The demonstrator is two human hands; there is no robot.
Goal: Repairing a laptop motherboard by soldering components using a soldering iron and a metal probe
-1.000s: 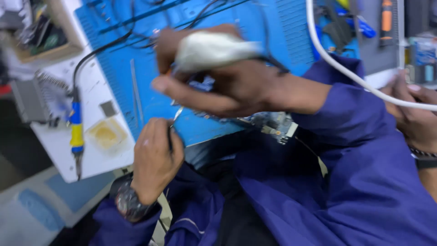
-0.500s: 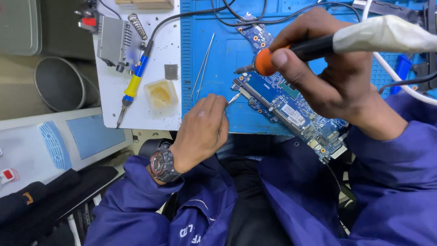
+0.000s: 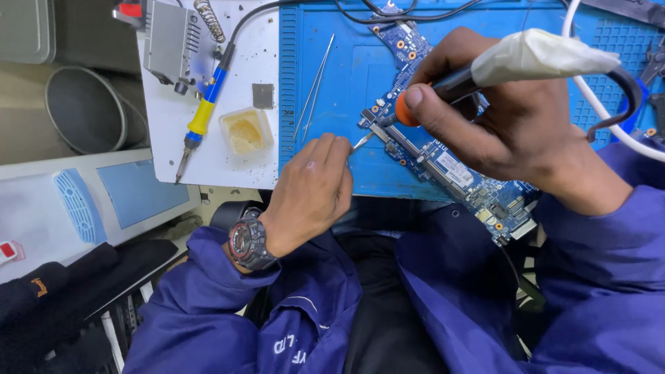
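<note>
- Sleeves of dark blue work cloth point(image 3: 228, 305) fill the near edge of my view, with a chunky black wristwatch point(image 3: 248, 242) on my left wrist.
- My left hand point(image 3: 312, 190) is curled narrow around a thin pair of metal tweezers point(image 3: 362, 141); only the tip shows past my fingers, pointing at the near-left edge of the board.
- My right hand point(image 3: 499, 131) is closed on a black hot-air handpiece with an orange collar and a pale taped body point(image 3: 499, 66), thumb pressed along the collar, nozzle aimed down-left at the board.
- A long blue printed circuit board point(image 3: 443, 163) lies slanted across the blue silicone work mat point(image 3: 346, 83), its near end sticking out over the bench edge towards my lap.
- A white hose point(image 3: 623, 135) and a black cable loop point(image 3: 627, 97) run off the back of the handpiece to the right.
- A second, loose pair of slim steel tweezers point(image 3: 315, 86) rests on the mat, left of the board.
- Left of the mat, on a white board point(image 3: 208, 163), sit a small square tub of yellowish flux point(image 3: 244, 130), a little grey metal square point(image 3: 262, 95) and a blue-and-yellow soldering iron point(image 3: 202, 118) lying tip towards me.
- Farthest back stand a grey metal box point(image 3: 168, 41) and a coiled spring iron holder point(image 3: 208, 19).
</note>
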